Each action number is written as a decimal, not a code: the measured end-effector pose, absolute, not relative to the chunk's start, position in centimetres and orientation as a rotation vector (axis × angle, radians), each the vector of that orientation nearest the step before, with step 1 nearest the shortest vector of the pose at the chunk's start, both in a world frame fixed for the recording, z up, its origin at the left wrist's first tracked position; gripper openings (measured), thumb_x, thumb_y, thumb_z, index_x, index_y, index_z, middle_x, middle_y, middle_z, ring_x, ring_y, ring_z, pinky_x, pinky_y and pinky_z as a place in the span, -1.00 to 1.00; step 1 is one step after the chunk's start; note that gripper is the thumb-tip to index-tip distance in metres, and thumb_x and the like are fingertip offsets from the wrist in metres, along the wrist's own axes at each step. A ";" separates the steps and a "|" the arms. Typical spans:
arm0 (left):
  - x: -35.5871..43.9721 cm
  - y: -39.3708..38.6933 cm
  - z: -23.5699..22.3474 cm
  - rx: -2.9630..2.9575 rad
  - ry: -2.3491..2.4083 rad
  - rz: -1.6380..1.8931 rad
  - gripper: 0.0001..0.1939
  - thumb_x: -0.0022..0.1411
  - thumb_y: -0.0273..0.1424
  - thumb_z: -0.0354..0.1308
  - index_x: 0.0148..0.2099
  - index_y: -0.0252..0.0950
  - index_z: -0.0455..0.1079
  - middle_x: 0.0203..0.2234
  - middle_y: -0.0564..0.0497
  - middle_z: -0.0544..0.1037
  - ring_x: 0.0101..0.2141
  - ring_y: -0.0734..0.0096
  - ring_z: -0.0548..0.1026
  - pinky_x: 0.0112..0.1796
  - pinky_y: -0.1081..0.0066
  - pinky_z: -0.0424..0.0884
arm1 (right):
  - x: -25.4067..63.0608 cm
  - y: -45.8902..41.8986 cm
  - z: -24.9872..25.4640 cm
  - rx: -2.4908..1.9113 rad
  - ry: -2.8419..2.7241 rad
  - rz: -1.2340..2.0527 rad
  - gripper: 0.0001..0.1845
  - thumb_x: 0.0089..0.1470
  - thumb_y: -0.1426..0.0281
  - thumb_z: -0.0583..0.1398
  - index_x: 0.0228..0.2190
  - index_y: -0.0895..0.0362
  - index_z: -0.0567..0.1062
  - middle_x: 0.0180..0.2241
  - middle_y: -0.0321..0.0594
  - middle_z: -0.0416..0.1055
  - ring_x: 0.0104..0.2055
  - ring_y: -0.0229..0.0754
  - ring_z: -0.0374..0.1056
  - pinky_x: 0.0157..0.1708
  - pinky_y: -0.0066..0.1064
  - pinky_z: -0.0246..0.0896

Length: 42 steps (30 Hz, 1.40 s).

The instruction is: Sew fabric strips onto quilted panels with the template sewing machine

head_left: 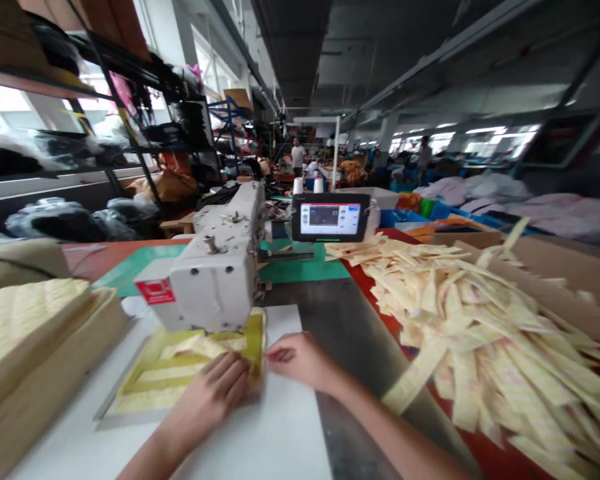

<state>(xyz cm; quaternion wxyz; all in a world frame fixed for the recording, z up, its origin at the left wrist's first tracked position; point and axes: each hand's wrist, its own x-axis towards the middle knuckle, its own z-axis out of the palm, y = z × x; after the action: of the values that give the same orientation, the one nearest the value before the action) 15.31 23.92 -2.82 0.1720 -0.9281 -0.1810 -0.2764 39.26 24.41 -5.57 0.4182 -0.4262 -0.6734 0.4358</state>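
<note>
In front of me a yellow-green sewing template [164,375] with a clear border lies on a white board [285,417], partly under the head of a white sewing machine [213,280]. Pale yellow fabric strips [195,347] show in its slots. My left hand [226,383] rests across the template's right part, fingers laid over it and slightly bent, tips partly hidden. Just right of it, my right hand [297,360] is closed in a pinch at the template's right edge. What lies between its fingertips is too small and blurred to make out.
A large pile of pale yellow strips [460,333] covers the red table at right, beside a cardboard box [570,267]. Stacked quilted yellow fabric [30,333] stands at left. Behind the machine is a control screen [330,218]. Loaded shelves [90,93] and people [298,157] are farther back.
</note>
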 end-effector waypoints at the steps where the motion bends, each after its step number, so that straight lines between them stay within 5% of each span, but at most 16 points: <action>1: 14.9 24.1 -2.5 -2.578 -0.547 -0.717 -0.75 0.49 -0.50 -0.05 -0.16 -0.36 0.46 -0.34 -0.10 0.57 -0.27 0.21 0.56 -0.25 0.29 0.56 | 39.2 24.3 -5.6 -1.067 -1.690 1.079 -0.69 0.00 0.19 0.40 -0.29 0.17 0.70 -0.34 -0.10 0.65 -0.34 -0.11 0.55 -0.27 -0.31 0.47; 13: 15.4 25.8 -2.1 -2.494 -0.718 -0.428 -0.75 0.46 -0.51 -0.02 -0.28 -0.39 0.42 -0.40 -0.11 0.51 -0.38 0.21 0.49 -0.38 0.28 0.49 | 38.9 24.2 -5.1 -1.120 -1.753 0.988 -0.84 0.15 0.32 0.28 -0.33 0.11 0.66 -0.34 -0.19 0.65 -0.32 -0.13 0.55 -0.30 -0.39 0.42; 19: 15.1 25.7 -2.0 -2.433 -0.697 -0.495 -0.80 0.45 -0.56 -0.02 -0.14 -0.46 0.44 -0.22 -0.22 0.58 -0.26 0.16 0.53 -0.23 0.24 0.52 | 39.0 24.1 -5.2 -1.127 -1.746 0.994 -0.85 0.15 0.34 0.27 -0.33 0.12 0.66 -0.36 -0.20 0.64 -0.34 -0.15 0.54 -0.29 -0.39 0.41; 32: 15.3 27.2 -0.7 -2.760 -0.776 -0.147 -0.85 0.42 -0.57 0.02 -0.16 -0.39 0.43 -0.29 -0.17 0.56 -0.27 0.14 0.56 -0.26 0.20 0.56 | 38.8 24.0 -5.3 -1.112 -1.730 0.977 -0.86 0.16 0.34 0.27 -0.33 0.11 0.64 -0.35 -0.18 0.64 -0.34 -0.12 0.55 -0.31 -0.36 0.46; 37: 13.5 27.4 -1.9 -2.995 -0.941 -0.490 -0.68 0.34 -0.63 0.10 0.10 -0.36 0.44 -0.03 -0.19 0.60 -0.02 0.18 0.57 -0.02 0.22 0.56 | 38.7 24.0 -5.1 -1.098 -1.736 0.967 -0.87 0.15 0.38 0.27 -0.33 0.11 0.65 -0.35 -0.20 0.64 -0.35 -0.15 0.54 -0.30 -0.38 0.45; 42: 13.3 27.7 -3.3 -3.007 -1.262 -1.027 -0.80 0.41 -0.48 0.13 -0.08 -0.29 0.60 -0.13 -0.12 0.68 -0.13 0.28 0.64 -0.06 0.32 0.57 | 38.6 23.9 -5.2 -1.097 -1.739 0.958 -0.87 0.16 0.40 0.25 -0.32 0.11 0.64 -0.35 -0.21 0.64 -0.35 -0.17 0.53 -0.32 -0.40 0.44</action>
<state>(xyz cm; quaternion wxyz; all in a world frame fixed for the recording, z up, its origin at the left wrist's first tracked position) 13.29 27.74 -3.28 -0.1382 -0.8710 -0.3656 -0.2976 38.63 23.90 -5.17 0.4230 -0.4383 -0.6946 0.3827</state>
